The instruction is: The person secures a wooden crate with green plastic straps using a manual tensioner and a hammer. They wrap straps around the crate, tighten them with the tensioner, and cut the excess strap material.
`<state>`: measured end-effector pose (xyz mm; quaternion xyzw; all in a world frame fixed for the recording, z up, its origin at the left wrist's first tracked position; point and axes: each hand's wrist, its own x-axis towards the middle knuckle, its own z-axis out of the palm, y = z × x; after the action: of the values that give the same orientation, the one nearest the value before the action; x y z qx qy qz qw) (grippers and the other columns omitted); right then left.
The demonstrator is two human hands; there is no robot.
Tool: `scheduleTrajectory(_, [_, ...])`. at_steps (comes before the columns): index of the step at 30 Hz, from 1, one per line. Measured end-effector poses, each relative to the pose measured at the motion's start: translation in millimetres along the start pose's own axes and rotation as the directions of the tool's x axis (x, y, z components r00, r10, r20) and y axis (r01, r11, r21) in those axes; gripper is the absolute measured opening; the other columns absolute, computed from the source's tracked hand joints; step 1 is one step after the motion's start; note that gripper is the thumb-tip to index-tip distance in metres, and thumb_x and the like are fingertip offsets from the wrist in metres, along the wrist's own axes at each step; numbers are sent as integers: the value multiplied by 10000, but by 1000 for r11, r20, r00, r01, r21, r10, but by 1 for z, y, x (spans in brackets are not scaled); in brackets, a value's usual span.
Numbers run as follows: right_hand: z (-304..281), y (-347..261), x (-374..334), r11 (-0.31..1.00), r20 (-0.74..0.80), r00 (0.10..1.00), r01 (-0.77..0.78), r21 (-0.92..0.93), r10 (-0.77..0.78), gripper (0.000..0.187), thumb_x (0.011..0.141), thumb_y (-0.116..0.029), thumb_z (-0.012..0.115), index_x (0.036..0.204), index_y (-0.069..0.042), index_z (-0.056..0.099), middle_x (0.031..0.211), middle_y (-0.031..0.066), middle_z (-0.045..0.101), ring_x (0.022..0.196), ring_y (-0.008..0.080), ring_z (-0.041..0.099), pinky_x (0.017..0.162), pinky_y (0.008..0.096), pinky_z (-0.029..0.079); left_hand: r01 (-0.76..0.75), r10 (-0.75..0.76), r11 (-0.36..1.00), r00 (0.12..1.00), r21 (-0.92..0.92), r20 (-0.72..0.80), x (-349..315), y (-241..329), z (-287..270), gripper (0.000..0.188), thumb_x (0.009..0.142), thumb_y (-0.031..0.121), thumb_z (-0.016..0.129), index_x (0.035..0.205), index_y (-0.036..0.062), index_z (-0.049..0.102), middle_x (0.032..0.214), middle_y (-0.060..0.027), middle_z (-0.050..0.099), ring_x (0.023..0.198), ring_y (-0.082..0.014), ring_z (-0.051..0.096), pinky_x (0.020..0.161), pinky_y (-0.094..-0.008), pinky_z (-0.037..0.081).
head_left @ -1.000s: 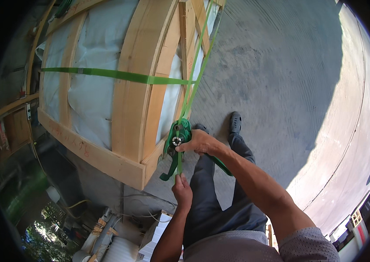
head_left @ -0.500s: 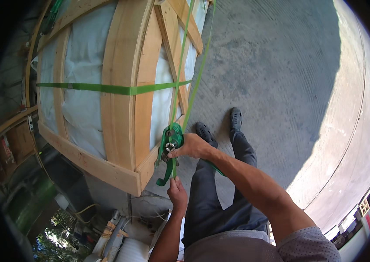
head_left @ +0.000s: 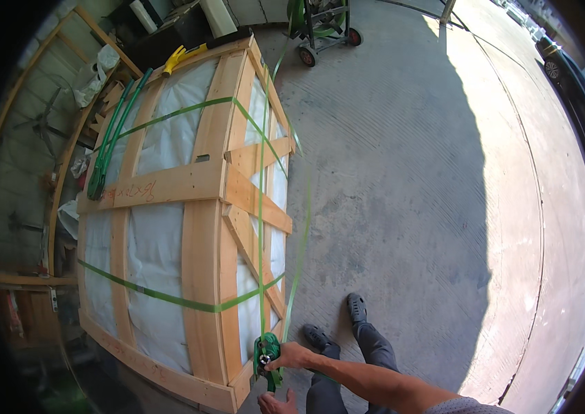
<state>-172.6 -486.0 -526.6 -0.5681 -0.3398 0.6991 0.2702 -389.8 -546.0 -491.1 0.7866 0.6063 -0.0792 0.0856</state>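
Green strap [head_left: 261, 241] being worked, lower centre, not yet snug; two bands [head_left: 168, 298] fitted.
Tensioner [head_left: 263, 347] being gripped by right hand [head_left: 296, 355] fingers; left hand [head_left: 279, 403] pinch cannot be told.

A concrete floor [head_left: 389, 207], wooden crate [head_left: 199, 269] and wheeled cart [head_left: 327, 31] suggest a workshop or warehouse.

Room right, over floor [head_left: 389, 207] — wooden crate [head_left: 199, 241] blocks left, green strap [head_left: 261, 231] ahead.

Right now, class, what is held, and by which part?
The right hand grips the strapping tool by its right side; whether the left hand holds anything is unclear.
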Motion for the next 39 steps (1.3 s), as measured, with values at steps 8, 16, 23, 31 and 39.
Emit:
scheduleTrajectory(8, [2, 3, 5, 999, -63, 997, -41, -1, 41, 603, 654, -524, 734, 918, 14, 670, 848, 192, 657, 810, 308, 632, 722, 395, 466, 267, 65, 830, 826, -490, 559, 73, -25, 20, 452, 683, 304, 775, 962, 6, 582, 877, -132, 650, 821, -287, 638, 721, -402, 486])
scheduleTrajectory(16, [53, -21, -28, 963, -389, 884, -269, 26, 258, 871, 724, -699, 574, 1054, 99, 465, 852, 298, 620, 855, 425, 623, 728, 450, 491, 112, 3, 920, 956, -376, 293, 46, -44, 66, 278, 770, 324, 709, 773, 48, 673, 532, -52, 600, 542, -192, 630, 541, -334, 471])
scheduleTrajectory(23, [58, 31, -35, 991, -270, 963, -44, -123, 9, 608, 832, -493, 580, 1021, 62, 423, 784, 305, 602, 806, 429, 624, 675, 485, 484, 132, -77, 923, 984, -362, 164, 39, -29, 67, 222, 778, 263, 691, 772, 42, 674, 575, -84, 623, 558, -228, 637, 531, -354, 462])
scheduleTrajectory(31, [-66, -28, 22, 750, 214, 976, 116, -651, 34, 240, 724, -74, 531, 938, -1, 615, 848, 219, 640, 840, 385, 627, 667, 469, 489, 562, -399, 543, 826, -624, 397, 39, 6, 70, 175, 758, 107, 689, 886, -11, 670, 760, -94, 671, 655, -223, 638, 597, -382, 471])
scheduleTrajectory(39, [30, 65, -20, 959, 4, 986, -163, -231, 169, 269, 785, -140, 522, 979, 23, 614, 907, 266, 631, 868, 423, 620, 752, 465, 488, 409, -338, 747, 913, -524, 230, 32, -2, 80, 216, 759, 90, 695, 940, -24, 667, 792, -102, 676, 676, -226, 634, 616, -360, 469])
